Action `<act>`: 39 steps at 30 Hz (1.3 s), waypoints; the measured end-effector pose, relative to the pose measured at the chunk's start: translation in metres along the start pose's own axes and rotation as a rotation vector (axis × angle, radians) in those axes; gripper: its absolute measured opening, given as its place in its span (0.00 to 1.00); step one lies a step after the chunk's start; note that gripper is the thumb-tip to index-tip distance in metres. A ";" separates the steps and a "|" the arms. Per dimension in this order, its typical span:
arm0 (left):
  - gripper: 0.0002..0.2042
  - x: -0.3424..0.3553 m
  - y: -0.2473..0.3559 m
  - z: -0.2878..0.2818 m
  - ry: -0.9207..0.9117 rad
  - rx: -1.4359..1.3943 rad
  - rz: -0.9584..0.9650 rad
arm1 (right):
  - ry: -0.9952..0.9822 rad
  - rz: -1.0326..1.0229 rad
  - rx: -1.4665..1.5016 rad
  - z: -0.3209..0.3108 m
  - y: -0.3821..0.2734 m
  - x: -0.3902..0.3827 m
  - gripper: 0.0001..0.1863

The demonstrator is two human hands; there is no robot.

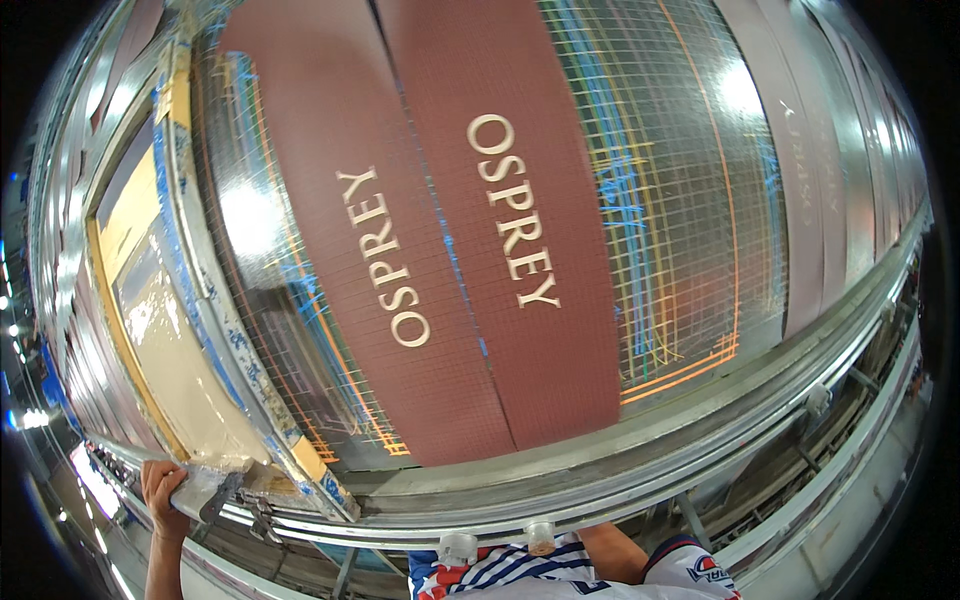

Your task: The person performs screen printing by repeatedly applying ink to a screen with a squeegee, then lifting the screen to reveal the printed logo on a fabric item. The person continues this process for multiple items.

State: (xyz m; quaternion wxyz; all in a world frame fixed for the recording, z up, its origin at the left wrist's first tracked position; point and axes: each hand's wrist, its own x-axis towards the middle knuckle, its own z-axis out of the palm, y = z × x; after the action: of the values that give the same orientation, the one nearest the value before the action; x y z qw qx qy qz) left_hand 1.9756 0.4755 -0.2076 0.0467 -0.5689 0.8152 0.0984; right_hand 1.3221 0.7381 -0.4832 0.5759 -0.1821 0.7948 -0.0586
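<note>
My left hand (164, 497) has its fingers wrapped over a metal end piece (208, 490) of a long screen-printing frame (230, 345) at the lower left. Thick cream ink (175, 360) and clear film lie inside that frame, which has tape along its edges. To its right, two long maroon fabric panels (540, 380) lie on the table, each bearing white printed lettering. My right forearm (612, 550) shows at the bottom centre and passes out of sight behind the rail, so its hand is hidden.
Grid-marked table surface (680, 250) with coloured tape lines flanks the panels. Further panels (805, 200) lie to the right and beyond the frame at the left. A metal rail (660, 480) with small fittings runs along the near edge, in front of my body.
</note>
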 end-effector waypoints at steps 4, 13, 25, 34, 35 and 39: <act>0.17 0.009 0.000 -0.006 -0.025 -0.002 0.003 | -0.023 0.002 -0.027 0.003 -0.008 0.000 0.27; 0.19 -0.006 -0.005 0.003 0.018 -0.063 -0.010 | -0.068 -0.154 -0.110 0.053 -0.020 -0.011 0.29; 0.23 0.036 -0.050 -0.029 0.146 -0.080 0.393 | 0.066 -0.757 -0.107 0.183 -0.182 -0.099 0.23; 0.20 0.186 -0.009 -0.014 0.141 -0.167 1.032 | 0.188 -0.627 -0.016 0.238 -0.186 -0.161 0.18; 0.20 0.193 -0.006 -0.006 0.134 -0.175 1.041 | 0.141 -0.602 -0.056 0.229 -0.209 -0.185 0.17; 0.19 0.183 -0.013 0.002 0.045 -0.116 1.035 | 0.034 -0.521 -0.219 0.197 -0.250 -0.244 0.15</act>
State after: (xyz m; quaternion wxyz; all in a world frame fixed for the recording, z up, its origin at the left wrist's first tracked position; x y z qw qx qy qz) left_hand 1.9240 0.3039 -0.2450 -0.0572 -0.0951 0.9837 0.1416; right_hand 1.6276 0.6160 -0.2544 0.5048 -0.4404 0.7324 -0.1215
